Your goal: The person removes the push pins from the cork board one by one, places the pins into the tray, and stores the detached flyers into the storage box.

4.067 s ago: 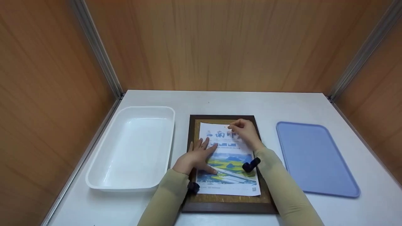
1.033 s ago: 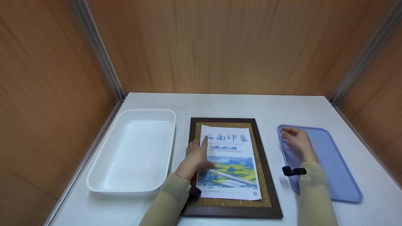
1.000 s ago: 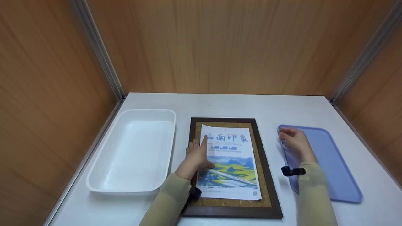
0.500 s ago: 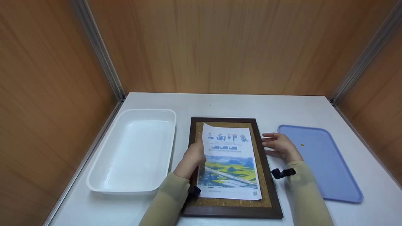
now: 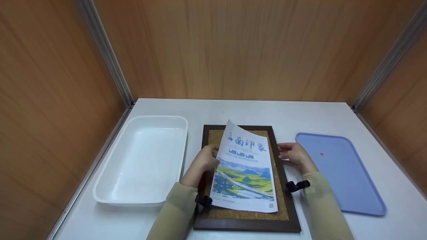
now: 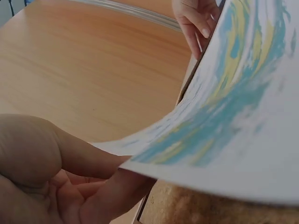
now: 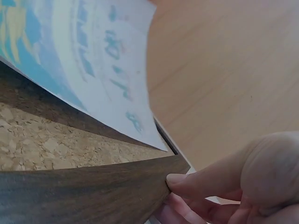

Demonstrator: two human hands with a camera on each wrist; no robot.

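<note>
On the white table: a dark-framed cork board lies flat in the middle, with a printed poster on it.

Poster: its left edge and far left corner are lifted off the cork, curling up and over toward the right. The near right corner looks like it lies on the board.

Left hand: fingers tucked under the poster's left edge, thumb on top, so it's pinching the sheet. The left wrist view shows the paper arching over the fingers.

Right hand: fingers fairly straight, not wrapped round anything, resting against the right side of the frame. In the right wrist view a fingertip touches the wood edge, so it looks like it's steadying the board.

Left side: white bin, just beside the board.

Right side: blue tray with one tiny orange pin on it, apart from the right hand.

Risk 1: I'd guess the paper could crease or tear, since it's thin and held by one edge only. A quick pull would do it.

Risk 2: can't tell whether another pin holds a corner; if so, lifting would rip the poster there.

Risk 3: the board could slide if the right hand lets off.
</note>
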